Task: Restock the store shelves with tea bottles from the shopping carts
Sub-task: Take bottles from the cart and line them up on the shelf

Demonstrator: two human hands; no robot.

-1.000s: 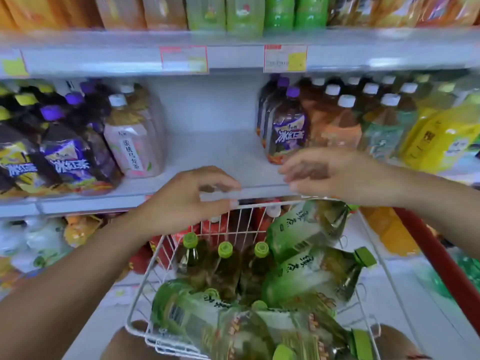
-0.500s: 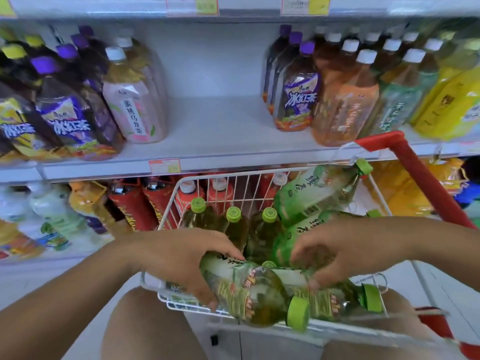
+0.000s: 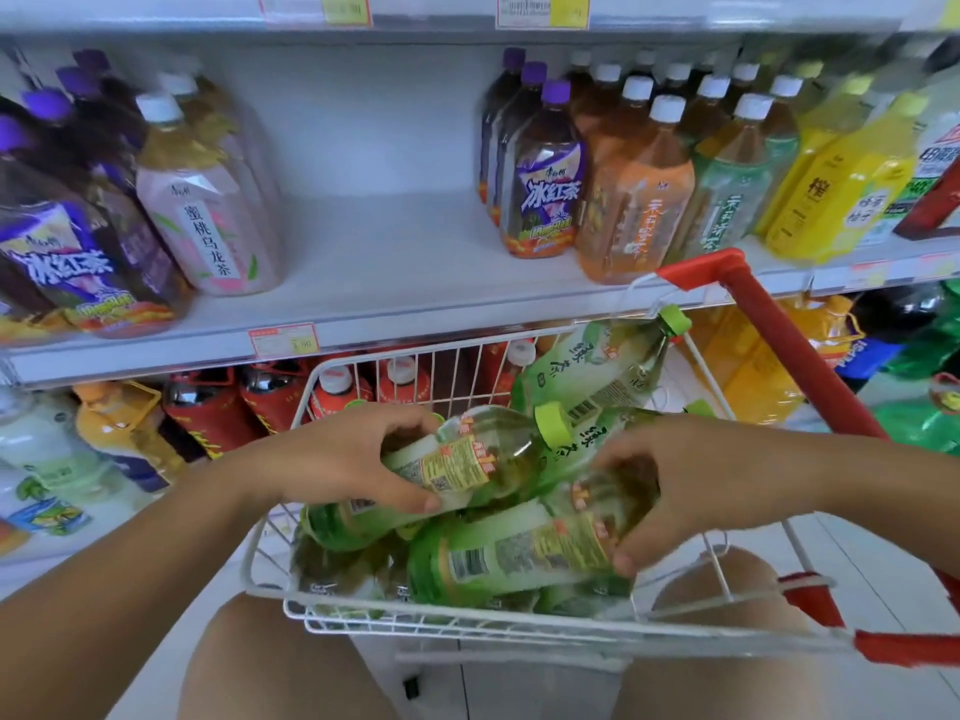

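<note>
Now my left hand (image 3: 343, 459) curls round a tilted tea bottle (image 3: 483, 454) in the cart (image 3: 519, 630); my right hand (image 3: 696, 485) grips a second bottle (image 3: 519, 558) lying below.

Bright, even light fills the scene with soft shadows. Wide-angle bending curves the shelf (image 3: 363, 283). Edges look slightly blurred.

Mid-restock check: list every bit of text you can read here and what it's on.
"冰红茶": purple-label bottle, right group on the shelf.
"蜜桃乌龙茶": pink-label bottle.
"绿茶": green-label bottle leaning in the cart.
Too blurred to read: price tags, orange-label bottle, fine print on the bottle in the left hand.
</note>
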